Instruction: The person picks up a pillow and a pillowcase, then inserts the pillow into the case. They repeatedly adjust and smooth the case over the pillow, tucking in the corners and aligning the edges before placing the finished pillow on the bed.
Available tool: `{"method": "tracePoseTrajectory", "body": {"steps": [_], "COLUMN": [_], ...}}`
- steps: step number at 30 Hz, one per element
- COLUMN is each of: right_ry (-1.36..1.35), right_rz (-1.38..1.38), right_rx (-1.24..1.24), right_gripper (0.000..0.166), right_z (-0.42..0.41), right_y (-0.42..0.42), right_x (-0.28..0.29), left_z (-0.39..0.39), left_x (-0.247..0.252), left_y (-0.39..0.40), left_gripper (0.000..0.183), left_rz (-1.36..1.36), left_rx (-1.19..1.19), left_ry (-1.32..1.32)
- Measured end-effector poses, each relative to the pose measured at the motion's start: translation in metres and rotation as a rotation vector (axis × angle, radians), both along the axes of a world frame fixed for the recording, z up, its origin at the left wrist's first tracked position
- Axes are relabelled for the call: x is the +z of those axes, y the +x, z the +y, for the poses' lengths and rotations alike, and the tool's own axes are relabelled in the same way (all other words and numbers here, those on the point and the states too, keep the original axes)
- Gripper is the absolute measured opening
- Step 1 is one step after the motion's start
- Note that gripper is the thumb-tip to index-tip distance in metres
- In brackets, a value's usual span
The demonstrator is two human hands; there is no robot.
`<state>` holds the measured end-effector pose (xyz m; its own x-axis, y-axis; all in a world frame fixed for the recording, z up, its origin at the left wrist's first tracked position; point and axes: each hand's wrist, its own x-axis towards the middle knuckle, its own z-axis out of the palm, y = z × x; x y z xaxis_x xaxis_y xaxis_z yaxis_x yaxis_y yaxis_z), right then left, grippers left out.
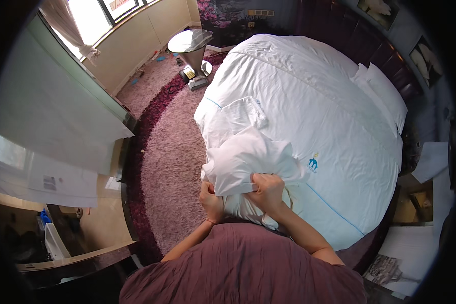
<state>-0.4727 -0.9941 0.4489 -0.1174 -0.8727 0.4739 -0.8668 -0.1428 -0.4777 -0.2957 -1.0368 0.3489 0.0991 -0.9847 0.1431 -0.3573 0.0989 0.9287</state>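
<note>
Close in front of my body I hold a white pillow [247,155] by its near edge, in what looks like a white pillowcase. My left hand [212,201] is closed on the cloth at the left corner. Fingers curled, my right hand [266,192] grips the same edge further right. The pillow rests over the near side of a round bed [326,125] with a white cover. Beyond it, a flat piece of folded white cloth [243,114] lies on the cover. More bunched white fabric [239,208] shows beneath my hands.
A small pedestal table [190,41] with a shiny top stands past the bed's far left side. White pillows [382,97] lean by the dark headboard [383,57]. Purple carpet [174,159] covers the floor at left, near a glass partition [53,114]. Small litter lies below the window.
</note>
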Motion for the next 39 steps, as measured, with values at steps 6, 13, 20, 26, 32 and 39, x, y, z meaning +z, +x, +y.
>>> {"method": "tracePoseTrajectory", "body": {"steps": [6,13,20,26,32,39], "right_ry": [-0.178,0.218,0.411,0.376,0.319,-0.129], "right_rz": [-0.029,0.052,-0.054,-0.079,-0.239,-0.430], "right_rx": [0.020,0.411,0.369,0.403,0.236,-0.454], "right_gripper": [0.025,0.011,0.018,0.044,0.037,0.026], "right_z": [-0.007,0.006,0.031,0.056,0.088,0.044], "right_y": [-0.003,0.024,0.011,-0.068,-0.075,-0.058], "right_x": [0.021,0.026,0.031,0.051,0.012,-0.054], "left_z": [0.031,0.008,-0.009,-0.019,0.012,0.032], "left_x": [0.035,-0.039,-0.061,-0.014,0.076,0.148], "left_y": [0.021,-0.014,-0.032,0.001,0.009,-0.036], "left_gripper": [0.046,0.054,0.033,0.031,0.024,0.045], "left_rz": [-0.044,-0.099,0.091,-0.154,-0.707,-0.214], "left_rx": [-0.641,-0.961,-0.374,-0.514,-0.699,-1.054], "left_ry": [-0.126,0.032,0.080,0.014,-0.088,0.082]}}
